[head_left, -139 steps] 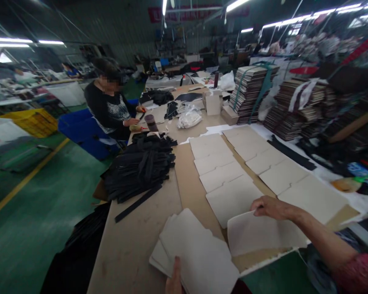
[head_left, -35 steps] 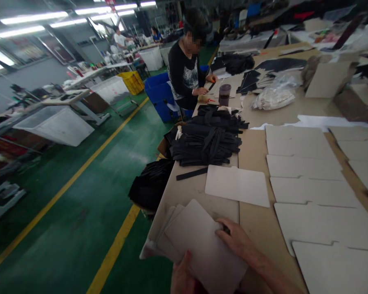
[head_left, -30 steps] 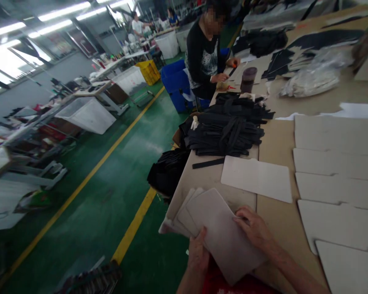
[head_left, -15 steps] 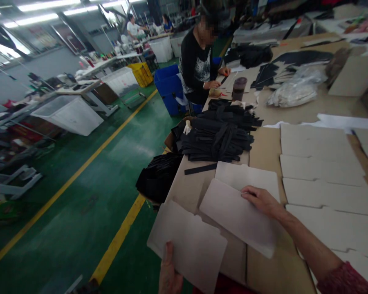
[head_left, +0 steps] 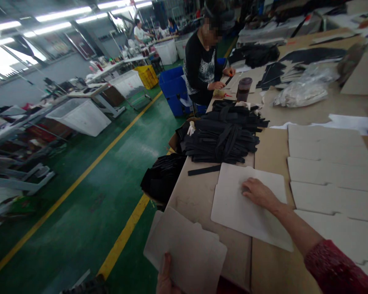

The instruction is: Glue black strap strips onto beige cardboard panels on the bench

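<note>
Table [head_left: 199, 192]: big and flat, tan and brown, from 2 round to 6 o'clock in the view; a thin dark line runs along it.
Card rows [head_left: 334, 200]: near 4 o'clock; pale sheets with stepped edges, long sides about 9 to 3.
Black strips [head_left: 223, 143]: at 3 o'clock; thin, flat bands in a messy pile.
Held cards [head_left: 190, 249]: at 6 o'clock; smooth, pale, round corners, fanned a bit; long way from 10 to 4.
Front card [head_left: 242, 212]: between 4 and 5 o'clock, flat, partly over the back card [head_left: 234, 172]; long way from about 10 to 4.
Right hand [head_left: 260, 194]: palm down over the front card; fingers bent and close together, tips down at the card. I cannot tell if they pinch it.
Left hand [head_left: 165, 281]: below the held cards; thumb flat on top, gap filled by the cards. Its other fingers are hidden.
Loose strip [head_left: 204, 170]: black, straight, just left of the back card.
</note>
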Action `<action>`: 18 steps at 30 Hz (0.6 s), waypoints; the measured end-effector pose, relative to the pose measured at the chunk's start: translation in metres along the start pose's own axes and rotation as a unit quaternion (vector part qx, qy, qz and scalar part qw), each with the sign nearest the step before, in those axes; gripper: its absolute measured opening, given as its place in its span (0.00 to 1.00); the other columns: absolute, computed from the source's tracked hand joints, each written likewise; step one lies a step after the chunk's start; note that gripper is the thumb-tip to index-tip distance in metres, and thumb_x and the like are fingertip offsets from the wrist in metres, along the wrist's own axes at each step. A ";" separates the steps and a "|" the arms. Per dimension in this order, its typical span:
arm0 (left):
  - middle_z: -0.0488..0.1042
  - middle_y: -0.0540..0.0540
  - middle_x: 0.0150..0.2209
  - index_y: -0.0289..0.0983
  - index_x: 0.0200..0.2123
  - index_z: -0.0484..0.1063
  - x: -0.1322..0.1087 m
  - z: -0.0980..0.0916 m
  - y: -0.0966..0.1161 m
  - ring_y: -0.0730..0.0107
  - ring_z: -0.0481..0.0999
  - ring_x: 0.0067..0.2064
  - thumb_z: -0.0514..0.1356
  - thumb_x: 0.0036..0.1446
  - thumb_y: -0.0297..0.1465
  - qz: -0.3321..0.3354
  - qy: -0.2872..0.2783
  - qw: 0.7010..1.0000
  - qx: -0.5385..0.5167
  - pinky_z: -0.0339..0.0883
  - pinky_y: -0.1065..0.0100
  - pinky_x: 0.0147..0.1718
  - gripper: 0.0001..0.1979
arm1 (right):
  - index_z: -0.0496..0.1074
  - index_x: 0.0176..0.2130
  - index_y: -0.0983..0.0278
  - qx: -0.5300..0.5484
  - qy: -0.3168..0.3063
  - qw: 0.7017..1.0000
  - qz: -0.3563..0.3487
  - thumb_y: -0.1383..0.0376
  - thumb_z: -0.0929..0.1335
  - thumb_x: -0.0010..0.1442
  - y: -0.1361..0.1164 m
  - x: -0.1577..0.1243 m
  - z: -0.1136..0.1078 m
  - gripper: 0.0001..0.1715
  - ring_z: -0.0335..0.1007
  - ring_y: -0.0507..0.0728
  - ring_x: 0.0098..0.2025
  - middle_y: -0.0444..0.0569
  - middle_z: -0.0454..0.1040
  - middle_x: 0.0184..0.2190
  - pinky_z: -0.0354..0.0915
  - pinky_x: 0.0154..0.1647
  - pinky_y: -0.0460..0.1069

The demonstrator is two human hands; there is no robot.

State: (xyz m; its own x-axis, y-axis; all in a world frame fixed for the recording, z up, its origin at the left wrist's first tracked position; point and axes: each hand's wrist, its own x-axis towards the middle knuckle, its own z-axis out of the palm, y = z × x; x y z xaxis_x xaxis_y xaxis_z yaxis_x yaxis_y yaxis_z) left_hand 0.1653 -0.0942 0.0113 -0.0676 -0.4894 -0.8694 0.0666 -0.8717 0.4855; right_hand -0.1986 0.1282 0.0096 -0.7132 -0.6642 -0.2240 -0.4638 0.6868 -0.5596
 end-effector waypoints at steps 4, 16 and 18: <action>0.83 0.38 0.40 0.33 0.51 0.73 -0.014 0.023 -0.003 0.52 0.83 0.41 0.68 0.53 0.29 -0.016 -0.071 0.996 -0.047 0.77 0.51 0.48 0.21 | 0.76 0.47 0.63 0.056 -0.005 0.998 -0.024 0.54 0.65 0.61 -0.046 -0.037 0.029 0.21 0.69 0.64 0.49 0.57 0.75 0.46 0.64 0.55 0.59; 0.80 0.34 0.48 0.32 0.57 0.68 -0.018 0.051 -0.022 0.53 0.82 0.43 0.64 0.61 0.36 -0.005 -0.138 0.990 -0.011 0.75 0.49 0.51 0.25 | 0.75 0.35 0.59 0.290 0.045 0.954 0.059 0.49 0.65 0.59 -0.121 -0.112 0.090 0.18 0.71 0.60 0.46 0.50 0.76 0.41 0.65 0.51 0.54; 0.79 0.34 0.50 0.33 0.58 0.69 -0.014 0.044 -0.022 0.55 0.82 0.46 0.58 0.65 0.41 -0.007 -0.131 0.991 0.005 0.76 0.52 0.50 0.23 | 0.71 0.30 0.60 0.290 0.028 0.954 0.066 0.49 0.63 0.62 -0.133 -0.122 0.086 0.19 0.70 0.58 0.38 0.47 0.74 0.32 0.65 0.43 0.52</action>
State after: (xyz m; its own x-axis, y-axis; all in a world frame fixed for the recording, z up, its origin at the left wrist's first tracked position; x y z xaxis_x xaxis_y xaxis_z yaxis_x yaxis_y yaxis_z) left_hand 0.1208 -0.0695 0.0168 -0.3242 -0.4667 -0.8229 0.0541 -0.8776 0.4764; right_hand -0.0047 0.0924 0.0431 -0.7803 -0.5546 -0.2892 -0.0106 0.4741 -0.8804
